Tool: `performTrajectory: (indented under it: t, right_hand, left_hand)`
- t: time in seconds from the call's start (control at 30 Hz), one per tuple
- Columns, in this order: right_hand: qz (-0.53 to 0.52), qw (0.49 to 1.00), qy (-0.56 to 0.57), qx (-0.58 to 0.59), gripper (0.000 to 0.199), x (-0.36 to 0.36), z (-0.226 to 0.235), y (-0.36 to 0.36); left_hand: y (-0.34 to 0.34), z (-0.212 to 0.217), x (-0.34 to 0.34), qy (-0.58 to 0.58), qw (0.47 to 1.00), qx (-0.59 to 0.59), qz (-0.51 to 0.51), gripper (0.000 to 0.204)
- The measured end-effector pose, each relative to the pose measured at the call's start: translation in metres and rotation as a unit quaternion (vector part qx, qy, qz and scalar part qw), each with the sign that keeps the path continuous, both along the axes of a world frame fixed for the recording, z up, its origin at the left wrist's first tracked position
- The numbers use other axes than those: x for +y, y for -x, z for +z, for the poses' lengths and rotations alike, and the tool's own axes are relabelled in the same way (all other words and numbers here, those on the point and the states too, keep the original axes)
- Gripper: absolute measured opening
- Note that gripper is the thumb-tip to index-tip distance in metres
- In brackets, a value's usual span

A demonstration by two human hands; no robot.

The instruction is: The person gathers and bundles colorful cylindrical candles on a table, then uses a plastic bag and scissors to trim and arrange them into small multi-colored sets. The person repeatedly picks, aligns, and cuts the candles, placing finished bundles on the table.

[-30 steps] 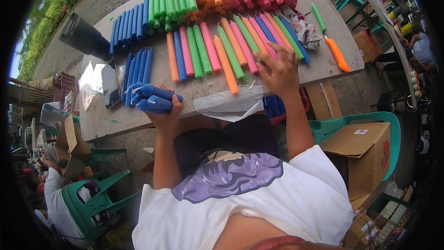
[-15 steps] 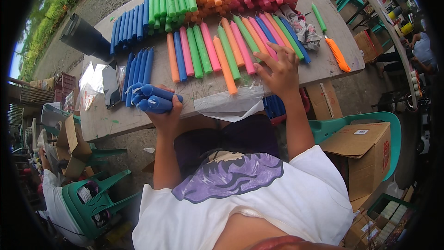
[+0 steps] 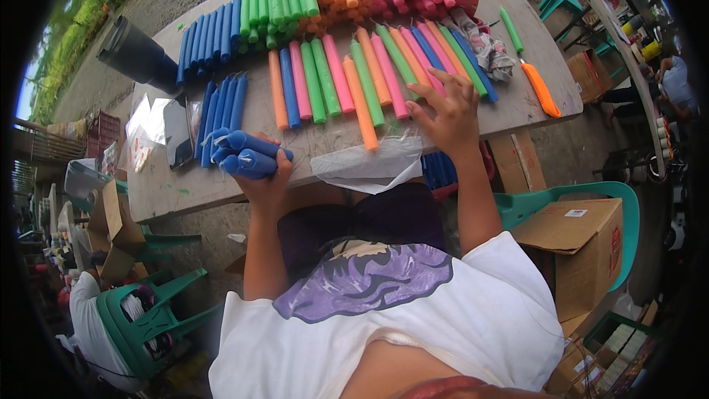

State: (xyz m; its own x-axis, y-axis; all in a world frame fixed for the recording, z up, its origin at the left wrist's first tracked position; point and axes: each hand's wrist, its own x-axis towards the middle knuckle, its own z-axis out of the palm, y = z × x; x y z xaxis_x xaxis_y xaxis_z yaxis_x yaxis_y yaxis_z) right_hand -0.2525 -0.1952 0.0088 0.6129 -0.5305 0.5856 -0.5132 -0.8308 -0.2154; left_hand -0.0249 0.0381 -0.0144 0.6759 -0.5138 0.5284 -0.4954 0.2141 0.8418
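My left hand (image 3: 273,181) is wrapped round a bundle of several blue candles (image 3: 255,159) at the table's near edge, white wicks showing at their ends. Spread fingers on my right hand (image 3: 450,114) rest over the lower ends of a row of candles, close to a pink candle (image 3: 389,81), and hold nothing that I can see. That row mixes orange, blue, pink and green; one orange candle (image 3: 360,111) sticks out nearer to me than the others. Between my hands a clear plastic sheet (image 3: 367,164) hangs over the edge. More blue candles (image 3: 221,118) lie beyond the bundle.
Stacked green candles (image 3: 277,4), orange, pink and blue ones line the table's far side. A dark tumbler (image 3: 136,52) and a phone (image 3: 177,133) are at left. An orange cutter (image 3: 540,89) lies at right. A cardboard box (image 3: 580,236) sits on a green chair (image 3: 628,199).
The bundle of blue candles in my left hand has turned slightly, so its ends sit a little differently. My right hand has hardly moved.
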Motion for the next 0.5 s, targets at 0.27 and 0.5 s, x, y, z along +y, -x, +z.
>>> performTrajectory:
  t: [0.27, 0.5]
  right_hand:
    - [0.001, 1.000, 0.007, -0.001, 0.030, -0.0010, -0.0006, 0.0000]
    - [0.031, 0.999, 0.039, -0.001, 0.034, 0.0038, 0.0053, 0.0000]
  left_hand:
    - [0.0037, 0.0051, -0.0047, 0.038, 0.999, 0.028, 0.007, 0.043]
    - [0.0031, 0.0061, -0.0031, 0.027, 0.999, 0.035, 0.002, 0.043]
